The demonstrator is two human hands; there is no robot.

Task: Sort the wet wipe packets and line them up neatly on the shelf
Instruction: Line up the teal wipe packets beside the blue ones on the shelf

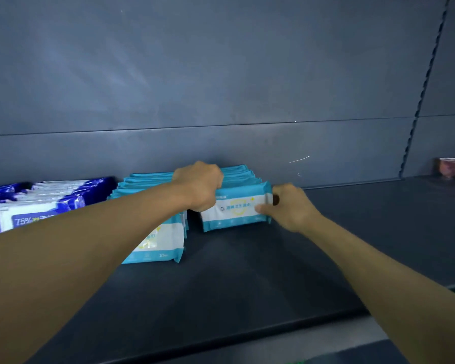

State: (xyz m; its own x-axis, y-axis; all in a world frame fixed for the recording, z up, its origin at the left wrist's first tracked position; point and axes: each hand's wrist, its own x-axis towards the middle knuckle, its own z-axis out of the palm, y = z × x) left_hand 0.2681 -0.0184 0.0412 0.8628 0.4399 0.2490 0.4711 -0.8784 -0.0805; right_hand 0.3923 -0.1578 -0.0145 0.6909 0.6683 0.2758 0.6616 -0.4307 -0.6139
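Two rows of teal-and-white wet wipe packets stand upright on the dark shelf [247, 285]. The right row [235, 210] runs back toward the rear panel, and its front packet faces me. My left hand [199, 186] is closed over the top left of that front packet. On its right end, my right hand [289, 206] pinches with thumb and fingers. The left teal row [158, 240] stands closer to me, partly hidden by my left forearm. Dark blue-and-white wipe packets [34, 206] marked 75% stand in a row at the far left.
The grey back panel [221, 88] rises behind the rows. A slotted upright [420, 101] divides off the bay at the right, where brownish cups [451, 168] sit. The shelf's front lip [273, 331] runs across below my arms.
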